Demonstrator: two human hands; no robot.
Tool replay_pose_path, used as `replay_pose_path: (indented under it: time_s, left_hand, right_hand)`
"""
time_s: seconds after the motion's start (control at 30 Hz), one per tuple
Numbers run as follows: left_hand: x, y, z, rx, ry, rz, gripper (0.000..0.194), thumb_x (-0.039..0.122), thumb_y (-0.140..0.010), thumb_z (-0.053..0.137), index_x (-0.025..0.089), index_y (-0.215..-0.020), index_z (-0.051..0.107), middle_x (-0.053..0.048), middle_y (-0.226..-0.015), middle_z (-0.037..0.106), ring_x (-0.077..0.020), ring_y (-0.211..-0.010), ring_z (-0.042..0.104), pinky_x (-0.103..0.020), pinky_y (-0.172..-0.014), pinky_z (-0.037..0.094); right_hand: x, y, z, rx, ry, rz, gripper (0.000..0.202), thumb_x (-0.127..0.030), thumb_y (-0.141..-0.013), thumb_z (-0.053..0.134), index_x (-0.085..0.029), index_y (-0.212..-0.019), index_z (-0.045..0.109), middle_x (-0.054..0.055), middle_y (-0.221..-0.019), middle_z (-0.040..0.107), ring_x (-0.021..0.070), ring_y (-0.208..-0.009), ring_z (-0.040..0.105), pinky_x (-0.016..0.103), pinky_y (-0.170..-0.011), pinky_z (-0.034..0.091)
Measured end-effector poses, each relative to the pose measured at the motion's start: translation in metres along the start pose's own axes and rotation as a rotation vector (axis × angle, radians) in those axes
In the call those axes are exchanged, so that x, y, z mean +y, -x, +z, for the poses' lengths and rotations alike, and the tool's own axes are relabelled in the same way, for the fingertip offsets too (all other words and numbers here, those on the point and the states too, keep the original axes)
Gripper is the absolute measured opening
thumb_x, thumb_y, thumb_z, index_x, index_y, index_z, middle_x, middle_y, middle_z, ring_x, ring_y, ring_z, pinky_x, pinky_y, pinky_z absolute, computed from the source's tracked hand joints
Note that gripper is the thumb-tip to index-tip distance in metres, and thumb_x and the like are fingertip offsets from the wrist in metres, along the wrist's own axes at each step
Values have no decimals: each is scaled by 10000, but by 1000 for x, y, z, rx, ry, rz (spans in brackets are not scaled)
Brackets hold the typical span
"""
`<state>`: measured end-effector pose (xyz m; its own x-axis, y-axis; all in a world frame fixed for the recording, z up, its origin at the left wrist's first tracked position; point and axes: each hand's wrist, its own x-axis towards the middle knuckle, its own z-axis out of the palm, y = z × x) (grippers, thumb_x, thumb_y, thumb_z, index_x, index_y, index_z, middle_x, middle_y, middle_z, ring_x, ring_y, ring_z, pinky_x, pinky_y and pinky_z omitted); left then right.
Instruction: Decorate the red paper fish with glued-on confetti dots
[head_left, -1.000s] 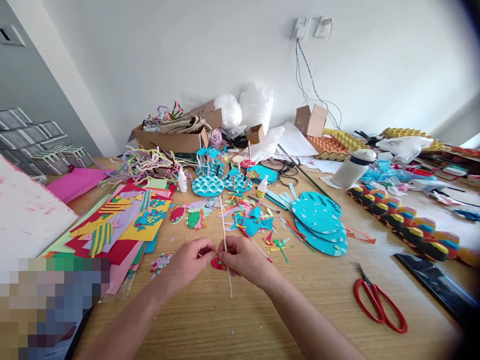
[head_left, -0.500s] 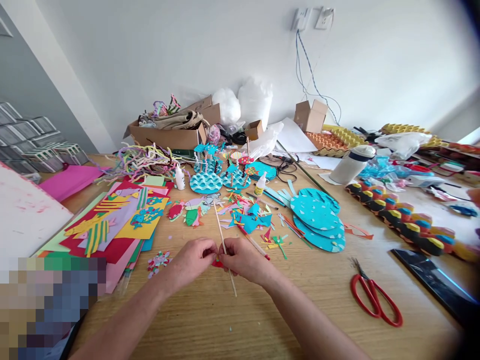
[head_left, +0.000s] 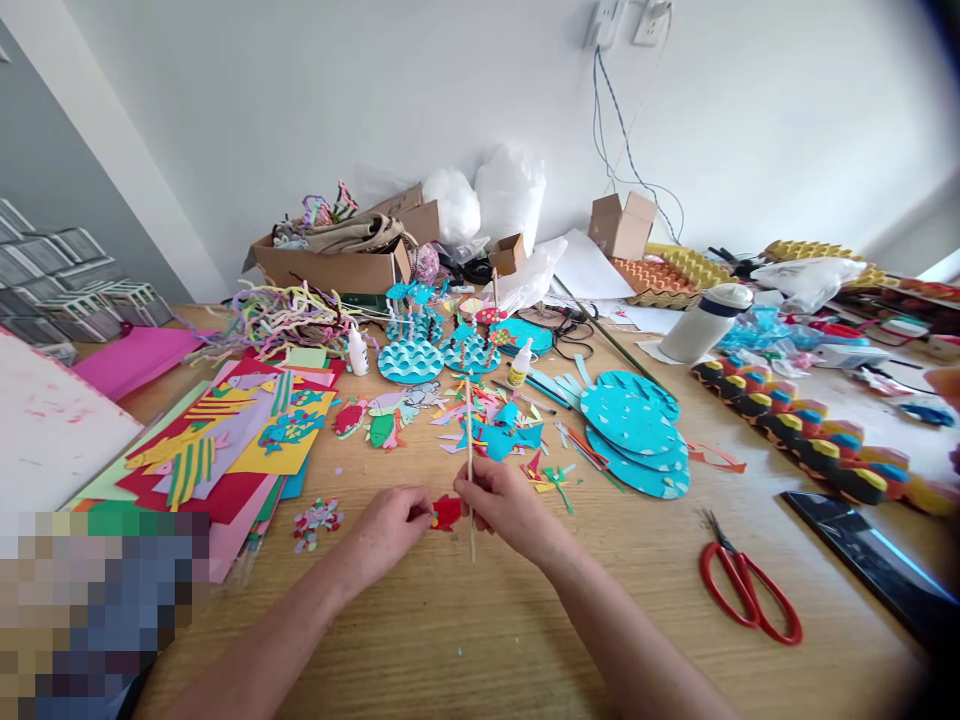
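Note:
Between my two hands is a small red paper fish [head_left: 448, 513] with a green and yellow spot at its left end. My left hand [head_left: 401, 518] pinches that left end with thumb and forefinger. A thin pale wooden stick [head_left: 470, 430] stands nearly upright in the closed fingers of my right hand [head_left: 496, 503], just right of the red fish. Small coloured paper dots [head_left: 318, 523] lie left of my left hand. Cut paper fish [head_left: 384, 428] and blue paper scraps [head_left: 499, 438] are spread beyond my hands.
Red-handled scissors [head_left: 750, 590] and a black shiny object [head_left: 862, 550] lie at the right. Blue discs [head_left: 637, 430], two glue bottles [head_left: 358, 352] and blue wave models [head_left: 410, 362] stand or lie further back. Coloured sheets [head_left: 217, 440] are stacked left; a white bottle [head_left: 705, 322] stands right.
My hands have moved apart, my right hand up and to the right with the stick, which is now more upright. More of the red fish shows between them.

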<state>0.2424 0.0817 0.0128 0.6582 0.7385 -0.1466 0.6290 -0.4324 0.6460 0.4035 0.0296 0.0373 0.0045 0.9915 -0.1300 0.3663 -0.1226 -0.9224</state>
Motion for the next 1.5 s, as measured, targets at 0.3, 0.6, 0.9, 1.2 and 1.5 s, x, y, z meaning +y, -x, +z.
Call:
replay_pose_path:
  time_s: [0.3, 0.6, 0.9, 1.2, 1.5]
  left_hand:
    - [-2, 0, 9, 18, -97, 11, 151, 85, -743, 468, 174, -667, 565, 16, -696, 575, -127, -686, 516, -212, -633, 353]
    - [5, 5, 8, 31, -147, 20, 169, 60, -754, 461, 167, -681, 569, -2, -712, 577, -141, -704, 527, -230, -647, 359]
    - [1, 3, 11, 56, -157, 42, 174, 57, -744, 452, 174, -684, 565, 8, -698, 573, -139, -687, 532, -228, -626, 359]
    - [0, 14, 7, 133, -182, 124, 176, 47, -764, 447, 173, -752, 570, -12, -765, 604, -155, -737, 564, -254, -662, 430]
    - [-26, 31, 26, 381, -433, 482, 329, -1, -810, 335, 157, -950, 588, -42, -940, 626, -165, -908, 562, -316, -813, 500]
  right_hand:
    - [9, 10, 3, 245, -320, -152, 250, -403, -792, 480, -177, -684, 477, -11, -583, 520, 91, -480, 503, 193, -436, 390]
    - [27, 7, 14, 265, -293, -227, 281, -418, -826, 464, -173, -694, 505, -12, -576, 499, 95, -483, 486, 203, -446, 397]
    - [30, 7, 17, 254, -266, -244, 243, -373, -840, 451, -174, -706, 496, -10, -581, 521, 101, -492, 509, 209, -465, 409]
    - [31, 10, 18, 214, -186, -296, 212, -328, -855, 434, -176, -724, 502, 5, -623, 545, 114, -533, 533, 219, -493, 423]
    - [22, 15, 20, 175, -24, -347, 191, -259, -852, 424, -165, -720, 526, 16, -584, 561, 120, -514, 514, 222, -487, 396]
